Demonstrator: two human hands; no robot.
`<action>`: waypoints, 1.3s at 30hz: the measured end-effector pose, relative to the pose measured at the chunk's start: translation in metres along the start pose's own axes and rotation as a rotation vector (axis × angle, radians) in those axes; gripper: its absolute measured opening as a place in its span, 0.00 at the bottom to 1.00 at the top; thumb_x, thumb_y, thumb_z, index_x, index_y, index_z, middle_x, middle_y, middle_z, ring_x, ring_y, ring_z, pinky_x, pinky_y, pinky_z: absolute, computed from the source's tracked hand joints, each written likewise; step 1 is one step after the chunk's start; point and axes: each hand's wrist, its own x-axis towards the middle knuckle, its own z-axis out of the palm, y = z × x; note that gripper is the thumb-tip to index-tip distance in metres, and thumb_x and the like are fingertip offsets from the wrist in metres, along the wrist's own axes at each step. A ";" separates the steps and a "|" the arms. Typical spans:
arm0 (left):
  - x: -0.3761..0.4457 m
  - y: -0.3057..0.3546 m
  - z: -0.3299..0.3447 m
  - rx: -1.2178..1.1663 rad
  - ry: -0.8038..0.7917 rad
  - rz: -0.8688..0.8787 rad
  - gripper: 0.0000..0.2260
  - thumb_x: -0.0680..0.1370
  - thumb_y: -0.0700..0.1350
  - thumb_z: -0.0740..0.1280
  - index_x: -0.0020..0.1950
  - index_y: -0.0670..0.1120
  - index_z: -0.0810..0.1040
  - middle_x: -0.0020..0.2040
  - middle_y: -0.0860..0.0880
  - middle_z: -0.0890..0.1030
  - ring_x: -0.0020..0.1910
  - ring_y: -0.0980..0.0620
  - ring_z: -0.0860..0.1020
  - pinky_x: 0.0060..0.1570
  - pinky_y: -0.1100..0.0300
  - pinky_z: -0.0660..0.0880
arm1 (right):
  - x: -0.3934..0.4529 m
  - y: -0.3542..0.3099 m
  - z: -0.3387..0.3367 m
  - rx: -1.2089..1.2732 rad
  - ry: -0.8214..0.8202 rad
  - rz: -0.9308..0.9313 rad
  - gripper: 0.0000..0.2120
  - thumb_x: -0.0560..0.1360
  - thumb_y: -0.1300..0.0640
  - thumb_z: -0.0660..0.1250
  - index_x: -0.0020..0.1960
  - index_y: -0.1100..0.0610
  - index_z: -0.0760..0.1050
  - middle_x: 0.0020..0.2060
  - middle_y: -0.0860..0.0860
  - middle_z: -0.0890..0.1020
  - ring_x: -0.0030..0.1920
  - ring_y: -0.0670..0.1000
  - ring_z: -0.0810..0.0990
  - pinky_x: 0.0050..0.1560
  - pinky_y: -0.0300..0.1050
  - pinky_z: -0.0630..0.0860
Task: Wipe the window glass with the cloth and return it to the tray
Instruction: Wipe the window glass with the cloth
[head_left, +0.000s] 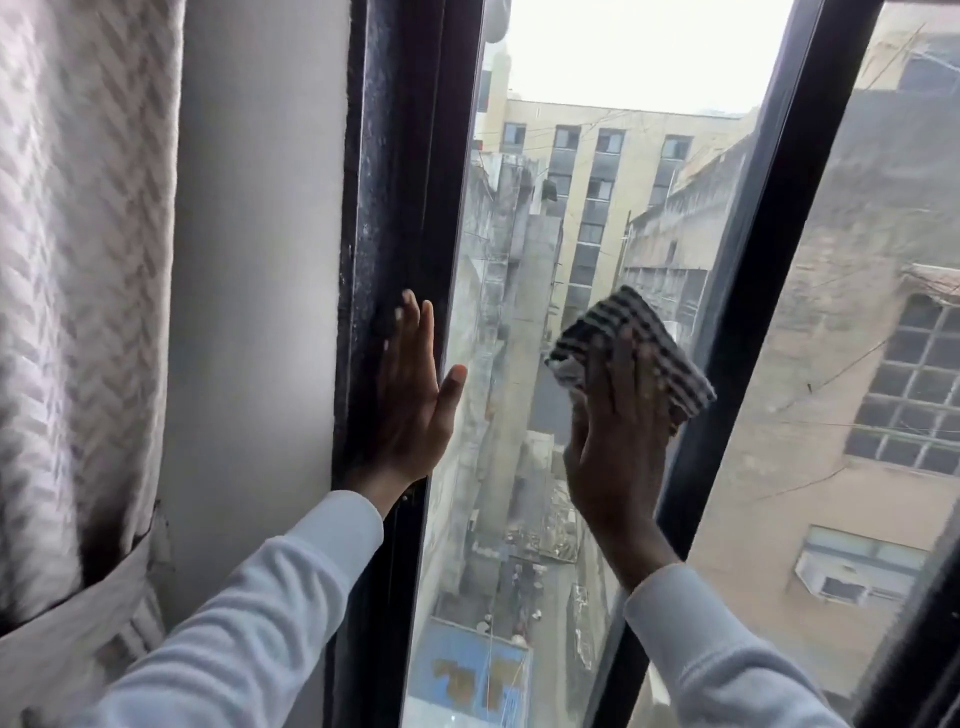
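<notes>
A tall pane of window glass (597, 171) fills the middle of the view between two dark frame bars. My right hand (618, 441) presses a folded black-and-white striped cloth (670, 358) flat against the glass, near the right bar. Fingers spread over the cloth's lower half. My left hand (410, 400) lies open and flat on the dark left frame bar (395, 208), thumb reaching out over the glass edge. No tray shows in the view.
A patterned white curtain (78, 260), tied back low down, hangs at the far left beside a white wall strip (260, 260). A second dark bar (769, 260) slants to the right, with another pane (883, 312) beyond it. Buildings and a street lie outside.
</notes>
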 end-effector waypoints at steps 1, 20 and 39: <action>-0.001 -0.002 0.001 0.002 -0.003 -0.001 0.34 0.89 0.57 0.52 0.90 0.58 0.37 0.90 0.59 0.33 0.90 0.59 0.35 0.85 0.65 0.32 | -0.026 -0.010 0.003 0.018 -0.022 0.037 0.28 0.87 0.57 0.64 0.86 0.57 0.64 0.88 0.56 0.59 0.89 0.60 0.54 0.89 0.57 0.46; -0.001 -0.010 0.005 -0.070 0.032 0.050 0.34 0.88 0.56 0.54 0.89 0.61 0.37 0.90 0.61 0.36 0.91 0.58 0.39 0.88 0.59 0.37 | 0.023 0.019 0.000 -0.029 -0.026 -0.263 0.22 0.88 0.54 0.62 0.81 0.52 0.73 0.84 0.55 0.69 0.87 0.60 0.62 0.88 0.60 0.56; -0.001 -0.006 0.005 -0.048 0.018 0.014 0.36 0.88 0.63 0.52 0.91 0.50 0.46 0.89 0.63 0.36 0.90 0.60 0.38 0.87 0.58 0.38 | -0.014 -0.022 0.013 0.008 -0.044 -0.448 0.25 0.79 0.62 0.76 0.75 0.54 0.81 0.77 0.57 0.78 0.78 0.61 0.71 0.78 0.64 0.72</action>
